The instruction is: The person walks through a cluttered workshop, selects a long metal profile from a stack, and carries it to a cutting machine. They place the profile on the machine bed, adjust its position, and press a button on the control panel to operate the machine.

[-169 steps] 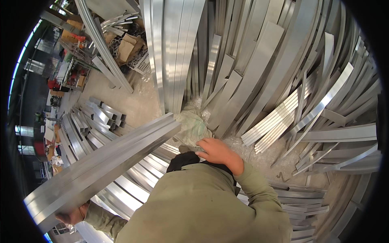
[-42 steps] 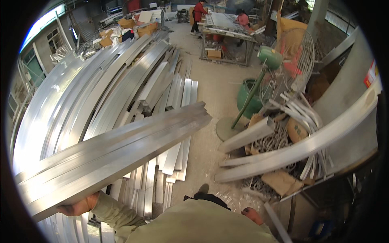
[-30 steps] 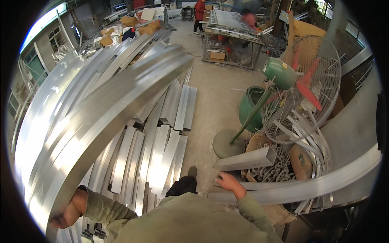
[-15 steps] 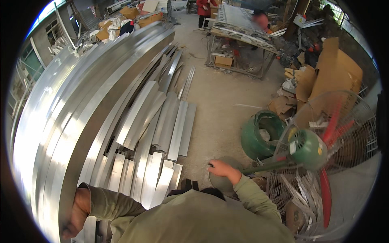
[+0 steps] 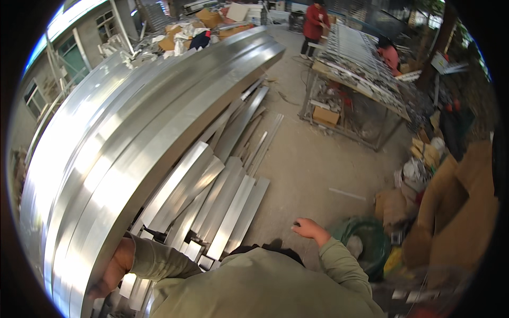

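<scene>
Long silvery aluminium profiles (image 5: pixel 127 175) run from the lower left toward the far middle. My left hand (image 5: pixel 114 267) grips the near part of the rightmost profile along its side edge; some of its fingers are hidden against the metal. Under and beside them lie several shorter aluminium profiles (image 5: pixel 222 199) on the floor. My right hand (image 5: pixel 311 231) hangs in front of me above the floor, empty, its fingers loosely bent and apart from the thumb. Nearest to it, on the right, is a green round bin (image 5: pixel 342 230) with a pale lump inside.
A workbench (image 5: pixel 366 90) loaded with metal strips stands ahead to the right; a person in red (image 5: pixel 314 26) and another in pink (image 5: pixel 389 55) are by it. Large torn cardboard (image 5: pixel 466 212) leans at the right. Boxes and white sacks (image 5: pixel 183 40) are heaped at the far left.
The view has turned left and moved forward. The long profiles now reach further past the shorter ones, my left hand still on them. The fan has mostly left view; my right hand has moved right.
</scene>
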A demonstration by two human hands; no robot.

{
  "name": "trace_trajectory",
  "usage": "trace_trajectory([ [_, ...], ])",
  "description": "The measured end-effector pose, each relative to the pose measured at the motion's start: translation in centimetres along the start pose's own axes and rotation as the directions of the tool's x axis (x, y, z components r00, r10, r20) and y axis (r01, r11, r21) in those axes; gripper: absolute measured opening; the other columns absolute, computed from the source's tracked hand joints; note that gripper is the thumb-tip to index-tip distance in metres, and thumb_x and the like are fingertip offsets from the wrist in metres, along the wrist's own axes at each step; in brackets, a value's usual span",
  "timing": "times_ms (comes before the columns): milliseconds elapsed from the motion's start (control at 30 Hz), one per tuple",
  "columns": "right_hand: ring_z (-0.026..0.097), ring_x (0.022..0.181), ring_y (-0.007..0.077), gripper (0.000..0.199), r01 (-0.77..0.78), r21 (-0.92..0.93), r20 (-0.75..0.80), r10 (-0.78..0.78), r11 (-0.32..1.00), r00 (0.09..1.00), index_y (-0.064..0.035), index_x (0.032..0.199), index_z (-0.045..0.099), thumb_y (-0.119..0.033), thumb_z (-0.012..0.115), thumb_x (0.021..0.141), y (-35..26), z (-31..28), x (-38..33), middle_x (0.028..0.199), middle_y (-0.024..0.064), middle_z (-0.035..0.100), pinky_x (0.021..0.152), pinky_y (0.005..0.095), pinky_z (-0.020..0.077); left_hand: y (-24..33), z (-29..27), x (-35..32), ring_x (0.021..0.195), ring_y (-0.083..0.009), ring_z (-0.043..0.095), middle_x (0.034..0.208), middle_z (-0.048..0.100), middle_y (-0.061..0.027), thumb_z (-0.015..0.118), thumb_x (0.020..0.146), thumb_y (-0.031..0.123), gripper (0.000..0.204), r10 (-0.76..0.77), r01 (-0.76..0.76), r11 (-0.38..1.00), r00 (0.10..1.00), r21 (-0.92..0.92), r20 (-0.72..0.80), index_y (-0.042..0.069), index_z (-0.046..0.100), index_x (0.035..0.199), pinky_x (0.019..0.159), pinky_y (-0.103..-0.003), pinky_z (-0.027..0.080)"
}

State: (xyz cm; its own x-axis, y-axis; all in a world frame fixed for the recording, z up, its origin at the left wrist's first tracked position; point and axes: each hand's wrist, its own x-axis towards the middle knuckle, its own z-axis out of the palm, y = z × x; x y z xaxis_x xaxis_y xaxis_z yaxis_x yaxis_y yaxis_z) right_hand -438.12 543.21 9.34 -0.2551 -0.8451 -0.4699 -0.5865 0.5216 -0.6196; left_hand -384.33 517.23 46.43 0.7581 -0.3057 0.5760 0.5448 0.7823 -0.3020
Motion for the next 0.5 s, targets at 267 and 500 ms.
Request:
trace_trajectory([
  [267, 0.07, 0.112, 0.0442, 0.05, 0.011, -0.122, -0.034, -0.015, 0.992, 0.999, 0.0017, 0.123, 0.071, -0.041, 0.07, 0.097, 5.5, -25.0, 16.0, 0.12, 0.0262, 0.074, 0.097, 0.0495, 0.0549, -20.0, 2.3, -13.4, 0.104, -0.0279, 0.074, 0.11, 0.077, -0.0143, 0.073, 0.089, 0.044, 0.047, 0.098, -0.099, 0.994, 0.995, 0.035, 0.021, 0.003, 0.076, 0.112, 0.096, -0.045, 0.061],
  [500, 0.069, 0.114, 0.0431, 0.049, 0.009, -0.092, -0.069, -0.015, 0.996, 0.998, 0.0018, 0.123, 0.071, -0.041, 0.07, 0.098, 14.9, -41.3, 32.3, 0.124, 0.0259, 0.072, 0.096, 0.0515, 0.0545, -43.0, -1.6, -29.5, 0.105, -0.0263, 0.074, 0.11, 0.078, -0.0136, 0.075, 0.085, 0.046, 0.052, -0.181, 0.212, 0.959, 0.968, -0.186, 0.172, 0.002, 0.076, 0.112, 0.098, -0.042, 0.059],
])
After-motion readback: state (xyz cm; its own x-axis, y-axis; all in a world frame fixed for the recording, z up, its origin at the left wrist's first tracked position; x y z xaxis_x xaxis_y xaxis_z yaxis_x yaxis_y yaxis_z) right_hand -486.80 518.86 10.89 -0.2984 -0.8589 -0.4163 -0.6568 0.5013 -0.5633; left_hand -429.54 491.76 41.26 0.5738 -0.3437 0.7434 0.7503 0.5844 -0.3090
